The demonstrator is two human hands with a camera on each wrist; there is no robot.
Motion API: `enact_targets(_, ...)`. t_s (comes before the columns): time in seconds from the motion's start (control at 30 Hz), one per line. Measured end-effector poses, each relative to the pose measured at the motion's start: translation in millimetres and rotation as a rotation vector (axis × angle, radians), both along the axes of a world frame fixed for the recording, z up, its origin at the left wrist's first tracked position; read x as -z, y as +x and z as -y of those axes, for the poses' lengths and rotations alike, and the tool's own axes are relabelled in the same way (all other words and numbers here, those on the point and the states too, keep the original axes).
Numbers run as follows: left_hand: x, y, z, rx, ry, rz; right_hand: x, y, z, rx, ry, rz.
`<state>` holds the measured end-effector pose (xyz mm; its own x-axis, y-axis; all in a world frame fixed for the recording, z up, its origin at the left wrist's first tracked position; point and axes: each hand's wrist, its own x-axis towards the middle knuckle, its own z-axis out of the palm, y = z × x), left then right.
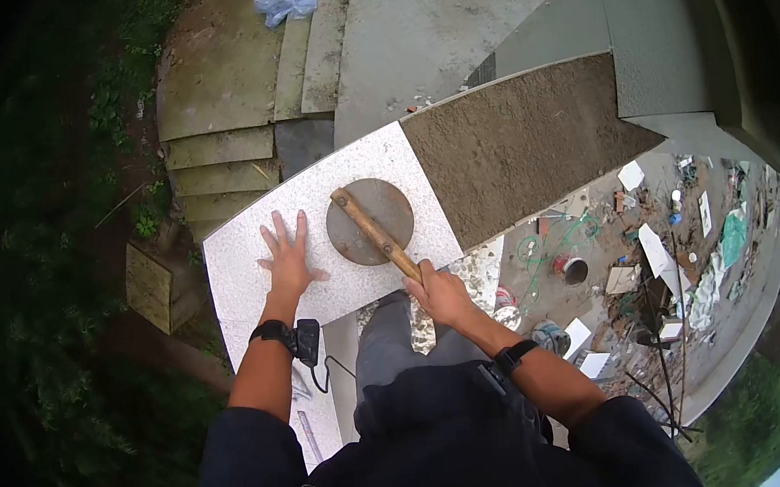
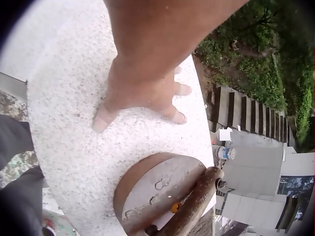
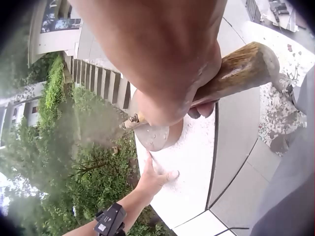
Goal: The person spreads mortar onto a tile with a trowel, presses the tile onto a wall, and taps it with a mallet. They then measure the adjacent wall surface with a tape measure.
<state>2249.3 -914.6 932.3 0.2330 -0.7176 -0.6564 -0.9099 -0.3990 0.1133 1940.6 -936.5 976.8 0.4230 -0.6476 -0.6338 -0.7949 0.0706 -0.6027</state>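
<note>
A round metal disc (image 1: pixel 395 207) with a wooden handle (image 1: pixel 371 229) bolted across it lies on a speckled white slab (image 1: pixel 249 258). The right hand (image 1: pixel 438 295) grips the handle's near end, and in the right wrist view the butt of the handle (image 3: pixel 246 69) sticks out past that hand (image 3: pixel 167 105). To the left of the disc, the left hand (image 1: pixel 289 265) rests flat on the slab with fingers spread. The left wrist view has this hand (image 2: pixel 142 93) on the slab (image 2: pixel 64 123), apart from the disc (image 2: pixel 157 187).
Brown mortar (image 1: pixel 522 144) covers the ledge right of the slab. Mossy steps (image 1: pixel 223 147) and a blue plastic bag (image 1: pixel 289 1) lie beyond. Down at the right, the ground holds broken tile (image 1: pixel 657 249), a green hose (image 1: pixel 530 262) and a bucket (image 1: pixel 570 269). Greenery drops away at left.
</note>
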Motion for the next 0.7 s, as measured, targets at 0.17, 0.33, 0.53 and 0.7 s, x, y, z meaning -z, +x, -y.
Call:
enact_targets(0.17,19,17,-24,0.037,-0.159,0.007,-6,-1,-2,0.007,-0.022,-0.078)
enact_targets(0.33,35,92,-161,-0.201,-0.339,0.17,2,7,-16,0.036,-0.172,-0.098)
enact_targets(0.53,27,99,-206,-0.369,-0.369,0.076,-9,39,-41,0.047,-0.073,-0.026)
enact_targets(0.7,19,92,-213,-0.477,-0.394,0.058,-31,95,-59,-0.118,-0.158,0.086)
